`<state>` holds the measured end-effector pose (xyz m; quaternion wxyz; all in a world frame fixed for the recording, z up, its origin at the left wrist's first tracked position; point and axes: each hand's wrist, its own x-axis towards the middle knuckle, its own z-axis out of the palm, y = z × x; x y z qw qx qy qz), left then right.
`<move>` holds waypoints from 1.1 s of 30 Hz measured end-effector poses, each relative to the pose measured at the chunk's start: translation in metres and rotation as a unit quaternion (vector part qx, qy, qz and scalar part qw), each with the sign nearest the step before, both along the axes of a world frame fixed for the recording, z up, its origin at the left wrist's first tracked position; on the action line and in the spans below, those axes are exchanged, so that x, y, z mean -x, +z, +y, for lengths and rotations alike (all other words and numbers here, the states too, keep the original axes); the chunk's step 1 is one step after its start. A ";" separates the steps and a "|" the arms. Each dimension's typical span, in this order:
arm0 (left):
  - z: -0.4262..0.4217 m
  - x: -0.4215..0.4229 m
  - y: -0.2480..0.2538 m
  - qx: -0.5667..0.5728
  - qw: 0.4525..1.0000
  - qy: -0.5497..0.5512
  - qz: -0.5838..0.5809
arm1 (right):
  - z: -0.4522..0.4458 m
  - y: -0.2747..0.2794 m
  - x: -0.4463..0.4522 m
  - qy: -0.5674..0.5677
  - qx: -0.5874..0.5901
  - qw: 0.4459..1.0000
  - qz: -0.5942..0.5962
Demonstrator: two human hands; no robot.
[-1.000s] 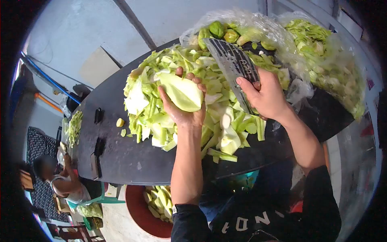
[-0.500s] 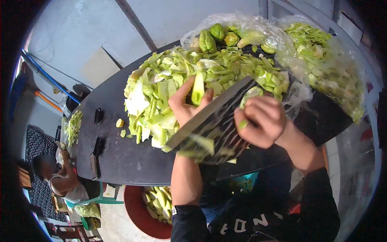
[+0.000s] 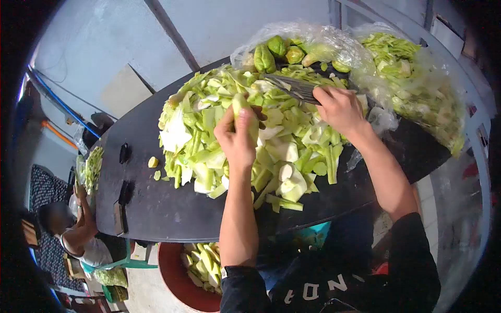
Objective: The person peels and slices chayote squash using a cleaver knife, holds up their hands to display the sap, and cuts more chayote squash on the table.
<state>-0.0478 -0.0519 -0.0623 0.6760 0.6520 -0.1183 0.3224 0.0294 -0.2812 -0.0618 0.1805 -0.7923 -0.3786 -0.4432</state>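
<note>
My left hand is closed round a pale green piece of chayote, held upright over the heap of cut chayote. My right hand grips a broad-bladed knife. Its dark, streaked blade points left above the back of the heap, apart from the piece in my left hand. The knife's handle is hidden by my fingers. Whole green chayotes lie behind the heap, beside clear plastic.
A clear plastic bag full of cut pieces stands at the right on the dark table. Below the front edge is a red tub holding pale green pieces. Another person sits at the left with greens.
The knife has moved up and away from my body, and its blade has turned nearly edge-on. My left hand has turned with the chayote piece. The front of the heap is now uncovered.
</note>
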 end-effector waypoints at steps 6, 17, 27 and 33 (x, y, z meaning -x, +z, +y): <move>0.013 -0.009 0.001 0.304 0.937 -0.096 0.143 | 0.009 0.000 0.010 -0.028 0.009 0.999 0.041; -0.032 0.017 0.023 -0.256 0.962 0.031 0.090 | 0.012 -0.004 0.015 -0.115 0.070 0.991 0.020; -0.038 0.012 0.012 -0.352 0.930 0.101 0.027 | 0.019 -0.012 0.014 -0.117 0.083 0.990 0.008; -0.041 0.022 0.023 -0.384 0.921 0.066 0.003 | 0.015 -0.008 0.018 -0.090 0.085 0.992 -0.016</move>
